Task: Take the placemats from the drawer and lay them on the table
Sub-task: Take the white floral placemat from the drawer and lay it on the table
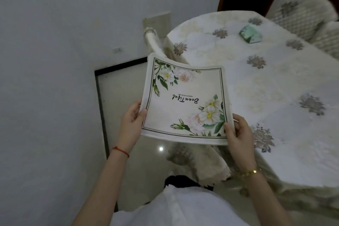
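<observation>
- White shirt [183, 205] fills the bottom of the view (nearest thing to the camera), both forearms reaching out from it.
- Left hand [131, 123] pinches the near-left corner of the placemat [185, 102], thumb on top, fingers under. Red string on that wrist.
- Right hand [238, 134] pinches the near-right corner the same way; gold bracelet on that wrist.
- Placemat is held up in the air, over the floor and a chair [198, 161] w/ a cloth cover, just left of the desk [275, 88]. Not touching the desk. Could be more than one mat stacked; can't tell from the edge.
- Step in hand, I'd say: carry phase. Mat is out of the drawer (drawer not in view) and not yet laid.
- Next move prob. calls for swinging it right, over the flowered cloth, lowering it flat and letting both corners go. A small green packet [250, 34] sits at the far end, well apart, so no clash likely.
- Orientation: mat is near square, so no strong long axis. Printed side up, far edge sagging a bit. Script word reads upside down from here, so its top points toward the person.
</observation>
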A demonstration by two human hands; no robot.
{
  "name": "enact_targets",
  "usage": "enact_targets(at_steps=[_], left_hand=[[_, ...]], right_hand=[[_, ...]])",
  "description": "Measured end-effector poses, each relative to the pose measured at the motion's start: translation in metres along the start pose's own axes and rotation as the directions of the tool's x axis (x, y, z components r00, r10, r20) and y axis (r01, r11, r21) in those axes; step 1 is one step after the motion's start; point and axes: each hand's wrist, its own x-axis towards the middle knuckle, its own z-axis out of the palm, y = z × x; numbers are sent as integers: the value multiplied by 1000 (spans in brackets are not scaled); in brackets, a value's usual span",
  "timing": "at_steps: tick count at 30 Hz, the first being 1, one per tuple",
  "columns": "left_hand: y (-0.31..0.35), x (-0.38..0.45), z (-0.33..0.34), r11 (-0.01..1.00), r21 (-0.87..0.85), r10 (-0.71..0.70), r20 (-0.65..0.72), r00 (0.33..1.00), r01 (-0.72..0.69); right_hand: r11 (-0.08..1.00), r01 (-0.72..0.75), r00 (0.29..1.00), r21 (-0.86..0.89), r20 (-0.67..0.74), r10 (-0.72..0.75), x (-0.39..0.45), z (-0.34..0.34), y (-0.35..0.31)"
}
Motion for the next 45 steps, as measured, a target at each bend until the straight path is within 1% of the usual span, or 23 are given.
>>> enact_targets(at_steps=[3, 6, 9, 11, 13, 18, 23, 27, 33, 37, 40, 45], left_hand=[[3, 51, 23, 1000, 24, -14, 82, 997, 12], [4, 94, 50, 1000, 9, -10, 193, 981, 9], [1, 134, 78, 1000, 20, -11, 307, 952, 5], [-2, 159, 98, 999, 29, 10, 396, 918, -23], [-5, 181, 119, 999, 34, 12, 474, 881, -32], [-18, 230, 174, 998, 63, -60, 639, 767, 26], [-33, 273, 227, 986, 148, -66, 758, 649, -72], [-46, 293, 265, 976, 202, -116, 808, 578, -87], [-77, 309, 314, 956, 262, -162, 846, 508, -133], [-100, 310, 337, 932, 339, -236, 834, 499, -127], [-118, 312, 346, 906, 405, -292, 809, 510, -124], [-138, 316, 349, 870, 477, -352, 775, 525, -122]], right_hand=[[998, -25, 995, -56, -101, 19, 28, -3, 5], [994, -79, 978, -73, -201, 63, 47, -7, 12], [986, -140, 946, -88, -306, 107, 60, -10, 17], [979, -187, 915, -80, -377, 144, 67, -11, 21], [966, -249, 873, -75, -449, 190, 73, -11, 26], [922, -385, 742, -46, -609, 280, 88, -8, 41], [871, -491, 594, 37, -717, 365, 106, 0, 54], [828, -555, 506, 76, -760, 408, 121, -1, 68], [739, -672, 427, 46, -791, 438, 144, -10, 106], [674, -739, 409, -5, -798, 442, 151, -16, 133], [632, -775, 373, 9, -800, 470, 151, -16, 151], [625, -778, 330, 73, -798, 504, 146, -13, 170]])
